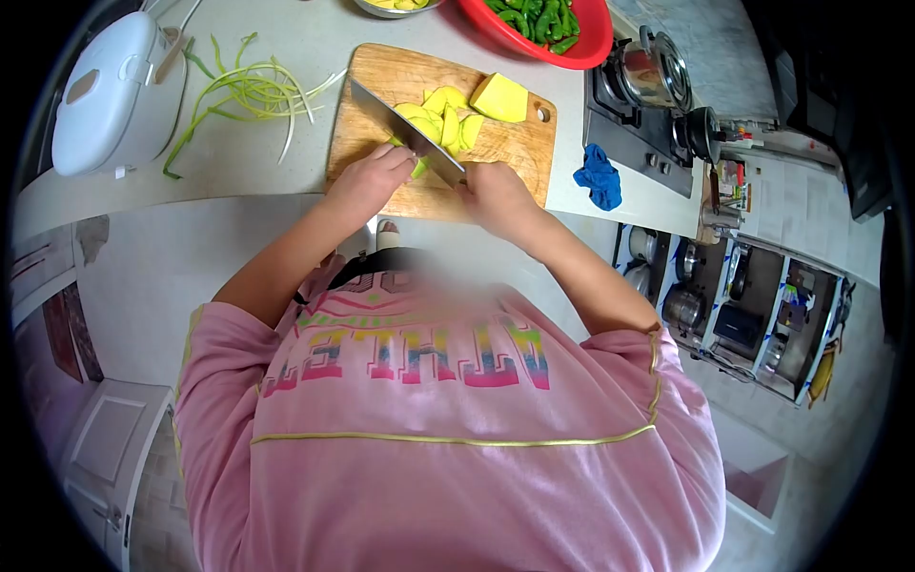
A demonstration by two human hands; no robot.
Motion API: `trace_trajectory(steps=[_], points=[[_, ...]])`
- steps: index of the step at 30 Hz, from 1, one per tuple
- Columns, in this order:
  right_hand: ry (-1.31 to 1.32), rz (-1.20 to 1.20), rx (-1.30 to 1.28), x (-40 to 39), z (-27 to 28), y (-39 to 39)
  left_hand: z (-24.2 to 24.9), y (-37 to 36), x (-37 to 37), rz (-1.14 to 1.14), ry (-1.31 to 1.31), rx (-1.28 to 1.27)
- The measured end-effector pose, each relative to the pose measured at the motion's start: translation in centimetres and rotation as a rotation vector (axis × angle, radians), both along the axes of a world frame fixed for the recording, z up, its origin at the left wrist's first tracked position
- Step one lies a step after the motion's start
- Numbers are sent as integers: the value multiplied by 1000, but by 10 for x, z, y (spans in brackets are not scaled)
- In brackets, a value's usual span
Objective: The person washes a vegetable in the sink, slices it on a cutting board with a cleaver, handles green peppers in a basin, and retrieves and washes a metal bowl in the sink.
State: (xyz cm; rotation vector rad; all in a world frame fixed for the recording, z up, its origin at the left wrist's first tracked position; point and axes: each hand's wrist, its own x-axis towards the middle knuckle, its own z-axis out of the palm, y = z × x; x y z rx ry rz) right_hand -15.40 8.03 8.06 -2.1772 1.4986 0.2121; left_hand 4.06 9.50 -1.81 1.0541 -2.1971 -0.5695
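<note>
A wooden cutting board [515, 153] lies on the counter. My right hand [498, 197] is wrapped round the handle of a broad knife [405, 131], whose blade slants up to the left across the board. My left hand [372, 179] has its fingers bent and pressed on a yellow-green piece [419, 168] beside the blade, at the board's lower left. Several thin yellow slices [448, 121] lie in a loose pile beyond the knife. A larger yellow block [499, 97] rests near the board's hole at the upper right.
A red bowl [583, 36] of green peppers [541, 19] and a metal bowl [396, 10] stand behind the board. Long green stalks [253, 91] and a white appliance [107, 93] are at left. A blue cloth [599, 177] and a stove [639, 138] with pots are at right.
</note>
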Motion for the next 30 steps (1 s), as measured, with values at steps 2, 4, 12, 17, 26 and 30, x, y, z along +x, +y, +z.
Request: trace_trajectory(steps=[2,4,12,17,26,30], points=[[32,12,11,13,-11,-8,-2,0,0,2,18,9],[15,-8,-55,32,-28,-12,-3,-1,0,-23,-7,15],[-125,-76,-141,12,-14,1,-3,0,5,-18,-2,29],[-19,-37,-57,2,-6,5,-7,-2,3,-28,45,-47],[-12,-11,-88,42,-32,-14,2,0,7,-42,13,0],[-112,-120,-106,21,-14,-4,-6,-3,5,-31,47,-53]])
